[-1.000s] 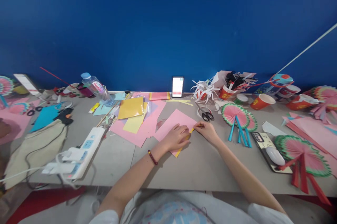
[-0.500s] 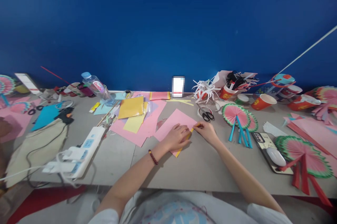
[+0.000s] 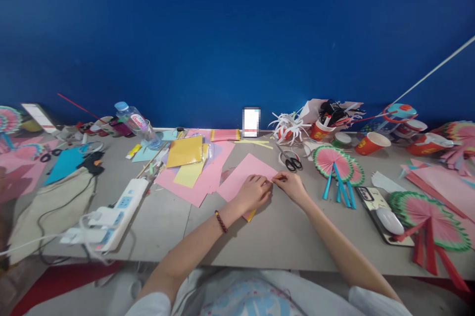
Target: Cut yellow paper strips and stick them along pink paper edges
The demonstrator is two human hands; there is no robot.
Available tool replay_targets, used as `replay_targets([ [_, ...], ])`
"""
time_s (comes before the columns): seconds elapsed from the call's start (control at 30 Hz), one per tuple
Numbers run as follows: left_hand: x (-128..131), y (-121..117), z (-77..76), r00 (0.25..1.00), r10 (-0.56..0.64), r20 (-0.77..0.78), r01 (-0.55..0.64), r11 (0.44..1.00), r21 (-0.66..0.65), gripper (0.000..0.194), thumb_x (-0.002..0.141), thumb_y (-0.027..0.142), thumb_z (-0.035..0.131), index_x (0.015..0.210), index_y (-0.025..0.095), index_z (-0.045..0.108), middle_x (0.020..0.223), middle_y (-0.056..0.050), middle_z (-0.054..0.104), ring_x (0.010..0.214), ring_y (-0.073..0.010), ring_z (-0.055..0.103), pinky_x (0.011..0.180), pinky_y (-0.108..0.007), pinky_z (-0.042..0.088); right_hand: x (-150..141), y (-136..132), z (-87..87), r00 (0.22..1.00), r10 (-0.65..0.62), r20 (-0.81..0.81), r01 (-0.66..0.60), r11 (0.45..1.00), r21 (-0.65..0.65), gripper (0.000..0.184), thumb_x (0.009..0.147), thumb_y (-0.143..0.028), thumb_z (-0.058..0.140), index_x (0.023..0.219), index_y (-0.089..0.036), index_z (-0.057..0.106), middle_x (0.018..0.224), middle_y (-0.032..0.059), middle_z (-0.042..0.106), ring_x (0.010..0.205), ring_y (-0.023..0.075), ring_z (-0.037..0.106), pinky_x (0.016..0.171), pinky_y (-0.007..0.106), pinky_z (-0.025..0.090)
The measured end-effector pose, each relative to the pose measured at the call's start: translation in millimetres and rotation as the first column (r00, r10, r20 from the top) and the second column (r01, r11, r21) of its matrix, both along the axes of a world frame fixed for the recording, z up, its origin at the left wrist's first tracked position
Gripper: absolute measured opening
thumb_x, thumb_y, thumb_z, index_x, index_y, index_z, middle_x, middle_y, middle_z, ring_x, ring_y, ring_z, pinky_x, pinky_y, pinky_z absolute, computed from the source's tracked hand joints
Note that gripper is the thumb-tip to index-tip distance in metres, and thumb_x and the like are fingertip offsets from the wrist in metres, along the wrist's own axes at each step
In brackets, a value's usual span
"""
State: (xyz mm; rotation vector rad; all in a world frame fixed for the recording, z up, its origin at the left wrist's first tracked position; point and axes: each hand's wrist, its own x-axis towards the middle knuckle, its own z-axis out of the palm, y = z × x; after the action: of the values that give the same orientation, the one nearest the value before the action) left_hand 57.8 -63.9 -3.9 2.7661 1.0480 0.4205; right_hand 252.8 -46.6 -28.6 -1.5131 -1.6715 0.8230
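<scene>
A pink sheet of paper lies turned at an angle on the table in front of me. Along its near right edge runs a yellow paper strip, mostly covered by my left hand. That hand, my left hand, rests over the sheet with its fingers bent down onto the edge near the right corner; its thumb is hidden. At the same corner my right hand pinches the end of the strip between thumb and forefinger. The fingertips of both hands nearly meet there.
Black-handled scissors lie beyond my right hand. Paper fans and a phone with a white mouse are at right. A power strip, a plastic bottle and layered coloured papers occupy the left.
My left hand has slid up and right along the paper's edge, toward the corner, and its fingers are more bent. My right hand stays at the corner.
</scene>
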Motion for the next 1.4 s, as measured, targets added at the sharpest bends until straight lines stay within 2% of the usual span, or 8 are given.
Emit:
replay_targets([
  [0.2, 2.4, -3.9, -4.5, 1.0, -0.001, -0.009, 0.001, 0.999, 0.048, 0.025, 0.091, 0.027, 0.046, 0.111, 0.018, 0.059, 0.101, -0.007, 0.058, 0.103, -0.0218, 0.052, 0.094, -0.038, 0.038, -0.7, -0.4, 4.9, 1.0, -0.007, 0.016, 0.008, 1.0, -0.03, 0.019, 0.068, -0.036, 0.062, 0.069, -0.018, 0.069, 0.069, 0.0042, 0.072, 0.064, 0.0189, 0.066, 0.061, 0.027, 0.049],
  [0.33, 3.4, -5.7, -7.3, 0.999, 0.008, -0.031, -0.006, 0.998, 0.064, 0.024, 0.09, 0.024, 0.047, 0.109, 0.017, 0.058, 0.102, -0.008, 0.058, 0.104, -0.0231, 0.051, 0.094, -0.038, 0.038, 5.0, 2.2, 10.1, 1.0, -0.022, 0.01, 0.023, 0.997, -0.068, 0.025, 0.073, -0.04, 0.059, 0.074, -0.018, 0.07, 0.072, 0.0056, 0.073, 0.067, 0.0195, 0.066, 0.062, 0.027, 0.049],
  [0.47, 3.6, -6.4, -6.7, 0.999, 0.014, -0.035, -0.012, 0.999, 0.049, 0.024, 0.089, 0.022, 0.047, 0.11, 0.017, 0.057, 0.104, -0.008, 0.057, 0.107, -0.0234, 0.05, 0.093, -0.038, 0.039, 15.4, 6.9, 16.0, 0.999, 0.003, 0.037, -0.002, 0.999, -0.032, 0.03, 0.073, -0.046, 0.06, 0.075, -0.017, 0.071, 0.071, 0.005, 0.071, 0.064, 0.0183, 0.063, 0.06, 0.026, 0.046],
  [0.6, 3.1, -7.2, -4.8, 0.999, 0.023, -0.022, -0.022, 0.999, 0.026, 0.023, 0.09, 0.023, 0.046, 0.11, 0.017, 0.056, 0.104, -0.008, 0.057, 0.11, -0.0229, 0.05, 0.093, -0.037, 0.04, 21.2, 11.9, 19.9, 0.993, -0.027, 0.115, 0.026, 1.0, 0.009, 0.033, 0.072, -0.049, 0.06, 0.072, -0.017, 0.07, 0.066, 0.0035, 0.068, 0.058, 0.0159, 0.057, 0.057, 0.025, 0.042],
  [0.73, 3.1, -7.8, -5.2, 1.0, 0.026, -0.011, -0.026, 1.0, 0.013, 0.023, 0.089, 0.022, 0.047, 0.11, 0.017, 0.056, 0.105, -0.008, 0.057, 0.112, -0.0231, 0.049, 0.093, -0.037, 0.04, 20.2, 16.0, 18.2, 0.985, -0.065, 0.161, 0.059, 0.997, 0.045, 0.034, 0.072, -0.05, 0.059, 0.068, -0.018, 0.069, 0.061, 0.003, 0.066, 0.056, 0.0158, 0.057, 0.054, 0.025, 0.041],
  [1.13, 2.6, -8.9, -6.2, 1.0, 0.026, 0.015, -0.026, 1.0, 0.006, 0.027, 0.088, 0.022, 0.048, 0.113, 0.017, 0.056, 0.105, -0.01, 0.057, 0.113, -0.0239, 0.049, 0.094, -0.038, 0.04, 17.1, 23.3, 8.5, 0.975, -0.141, 0.173, 0.138, 0.99, 0.029, 0.036, 0.069, -0.054, 0.059, 0.062, -0.019, 0.066, 0.059, 0.0045, 0.067, 0.054, 0.0173, 0.059, 0.052, 0.025, 0.04],
  [1.4, 2.5, -9.2, -7.1, 1.0, 0.027, 0.008, -0.027, 1.0, -0.001, 0.027, 0.088, 0.021, 0.048, 0.113, 0.017, 0.055, 0.106, -0.01, 0.057, 0.114, -0.0238, 0.048, 0.095, -0.039, 0.04, 14.2, 23.8, 10.7, 0.965, -0.162, 0.205, 0.16, 0.987, 0.024, 0.029, 0.067, -0.048, 0.063, 0.06, -0.02, 0.063, 0.059, 0.0043, 0.068, 0.056, 0.0184, 0.061, 0.054, 0.026, 0.042],
])
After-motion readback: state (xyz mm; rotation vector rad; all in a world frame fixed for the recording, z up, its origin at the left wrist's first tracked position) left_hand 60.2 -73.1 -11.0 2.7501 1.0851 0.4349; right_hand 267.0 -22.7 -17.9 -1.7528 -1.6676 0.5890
